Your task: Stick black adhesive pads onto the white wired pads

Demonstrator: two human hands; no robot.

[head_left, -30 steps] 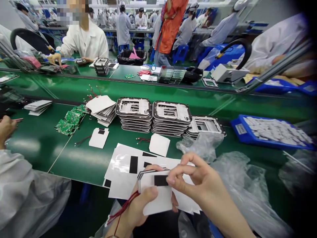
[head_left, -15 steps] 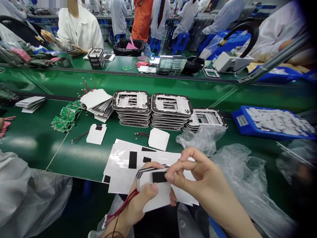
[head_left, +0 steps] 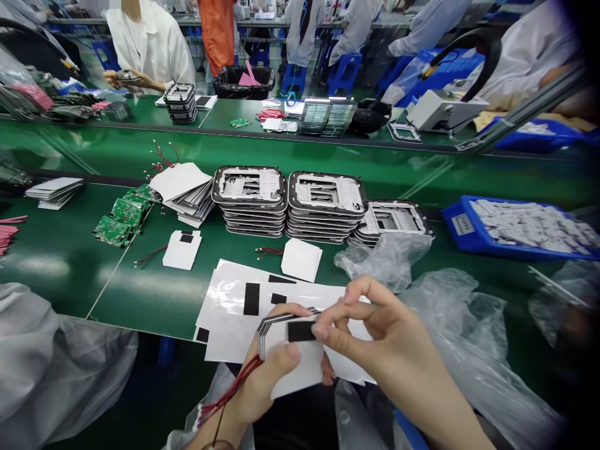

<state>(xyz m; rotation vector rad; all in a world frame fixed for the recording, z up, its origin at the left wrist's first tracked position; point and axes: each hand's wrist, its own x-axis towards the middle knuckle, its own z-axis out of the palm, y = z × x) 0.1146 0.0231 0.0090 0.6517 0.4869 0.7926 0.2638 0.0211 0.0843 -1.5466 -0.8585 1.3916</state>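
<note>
My left hand [head_left: 262, 375] is closed around a small stack of white panels [head_left: 297, 372], thumb on top and fingers beneath. Red wires [head_left: 241, 378] trail from the stack over my wrist. A black rectangular sticker [head_left: 300, 331] lies on the uppermost panel. At its right end my right hand [head_left: 375, 331] pinches with thumb and index finger on the sticker's edge, the other fingers curled. Under both hands, white sheets [head_left: 225, 331] bearing black rectangles lie on the green table [head_left: 159, 306].
Stacked frames [head_left: 253, 200] stand behind the sheets. Left of them are a pile of white panels [head_left: 180, 187] and green circuit boards [head_left: 117, 222]. A blue tray [head_left: 469, 240] of white parts sits right, near clear plastic bags [head_left: 459, 312]. Across the bench a person in white [head_left: 150, 44] works.
My hands keep nearly the same pose on the panels and sticker. The view has shifted slightly. Across the bench, the person's hands have moved, and the person in orange appears farther left.
</note>
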